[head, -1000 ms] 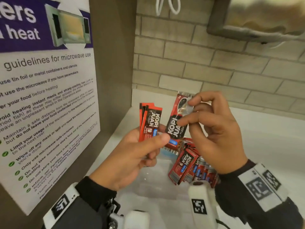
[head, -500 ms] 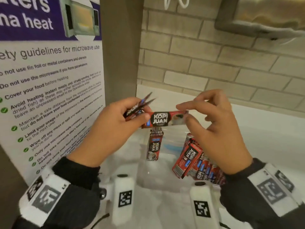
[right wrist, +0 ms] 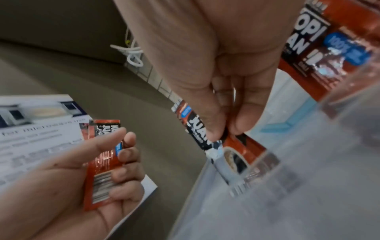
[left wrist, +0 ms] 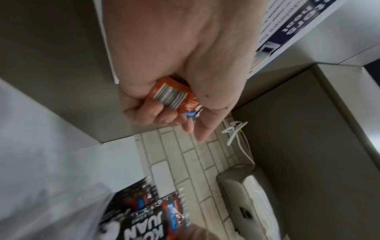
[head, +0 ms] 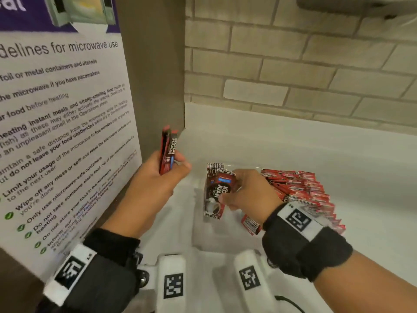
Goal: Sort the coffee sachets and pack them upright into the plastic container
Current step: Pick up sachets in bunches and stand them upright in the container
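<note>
My left hand [head: 168, 171] [left wrist: 180, 112] [right wrist: 115, 155] grips a small stack of red Kopi Juan sachets [head: 168, 150] [left wrist: 174, 95] [right wrist: 102, 162], held upright to the left of the clear plastic container [head: 203, 240]. Down inside the container, my right hand [head: 234, 195] [right wrist: 224, 129] pinches one sachet [head: 215, 195] [right wrist: 197, 129] at its left end. A second sachet stands just behind that one. A row of red sachets [head: 300, 190] leans packed along the container's right side, partly hidden by my right wrist.
A microwave guidelines poster [head: 56, 132] covers the cabinet side [head: 155, 75] on the left. The white counter [head: 338, 159] runs to a brick-tile wall [head: 293, 75]. A grey wall dispenser [left wrist: 242, 194] hangs above. White cables [left wrist: 234, 129] dangle on the wall.
My right hand has taken one sachet away from the left hand's stack and lowered it into the container. The left hand has turned its stack upright and drawn back left.
</note>
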`<state>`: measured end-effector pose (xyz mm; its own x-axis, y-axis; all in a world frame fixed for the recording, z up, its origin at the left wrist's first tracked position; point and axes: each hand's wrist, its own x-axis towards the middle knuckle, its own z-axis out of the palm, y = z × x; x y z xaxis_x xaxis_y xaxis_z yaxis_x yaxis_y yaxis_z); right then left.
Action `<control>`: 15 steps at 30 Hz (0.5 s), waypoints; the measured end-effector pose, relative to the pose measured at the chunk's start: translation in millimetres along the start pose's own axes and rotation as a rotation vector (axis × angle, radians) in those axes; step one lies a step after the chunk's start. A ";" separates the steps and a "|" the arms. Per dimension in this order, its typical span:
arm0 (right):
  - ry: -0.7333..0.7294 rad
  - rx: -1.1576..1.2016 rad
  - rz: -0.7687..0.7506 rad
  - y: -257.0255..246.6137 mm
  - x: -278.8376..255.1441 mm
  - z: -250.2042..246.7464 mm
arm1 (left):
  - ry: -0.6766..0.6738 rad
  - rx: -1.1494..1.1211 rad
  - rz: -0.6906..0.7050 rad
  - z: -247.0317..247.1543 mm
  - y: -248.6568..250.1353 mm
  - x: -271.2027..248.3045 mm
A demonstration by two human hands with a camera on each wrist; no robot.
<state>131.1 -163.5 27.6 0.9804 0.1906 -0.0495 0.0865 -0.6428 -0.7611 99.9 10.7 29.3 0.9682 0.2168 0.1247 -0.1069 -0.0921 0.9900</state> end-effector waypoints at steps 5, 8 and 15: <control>-0.018 -0.081 0.068 7.3 14.7 2.9 | -0.114 -0.010 -0.144 10.6 -25.6 -3.3; -0.024 -0.023 0.115 15.2 16.7 6.8 | -0.144 -0.039 -0.149 14.6 -35.8 -7.0; -0.047 0.147 0.168 23.9 16.2 20.5 | -0.129 -0.067 -0.109 17.7 -54.2 -2.2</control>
<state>145.3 -160.5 -4.6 0.9693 0.1266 -0.2109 -0.1074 -0.5538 -0.8257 107.6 -2.0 -25.8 0.9954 0.0955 0.0111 -0.0103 -0.0089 0.9999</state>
